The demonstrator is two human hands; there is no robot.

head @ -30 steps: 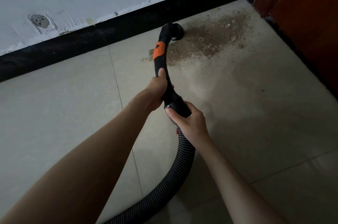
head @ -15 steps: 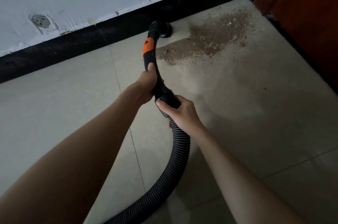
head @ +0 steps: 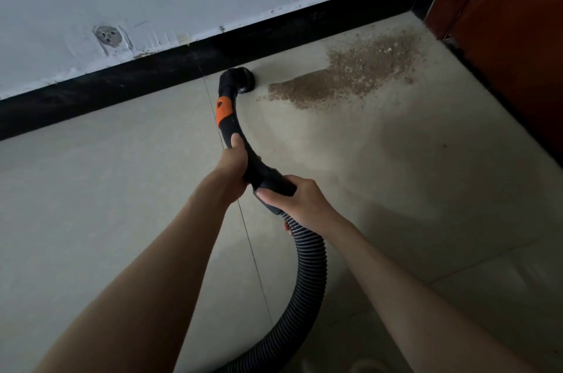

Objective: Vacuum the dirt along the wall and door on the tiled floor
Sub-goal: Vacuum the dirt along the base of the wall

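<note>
Dirt (head: 353,71) is the target, but nearest the camera comes the ribbed hose (head: 307,275), curling in from 6 o'clock; it looks soft and springy, likely to tug back a little as it bends. Where it meets the rigid black wand (head: 243,147), the right hand (head: 300,197) is wrapped around the cuff, fingers curled over it. Just ahead, toward 12 o'clock, the left hand (head: 234,167) grips the curved wand below its orange band (head: 224,109), thumb lying along the tube. That two-handed hold suits the tool: the wand seems stiff and light, best steered from the curve while the rear hand manages the hose's drag. Farther on, the round nozzle (head: 242,80) sits on the tiled floor (head: 106,189), close against the black skirting (head: 152,74). At about 2 o'clock from the nozzle, slightly apart from it, the brown, crumbly patch spreads toward the wooden door (head: 502,22). It looks loose and fine, with small pebbly bits; it should lift readily.
</note>
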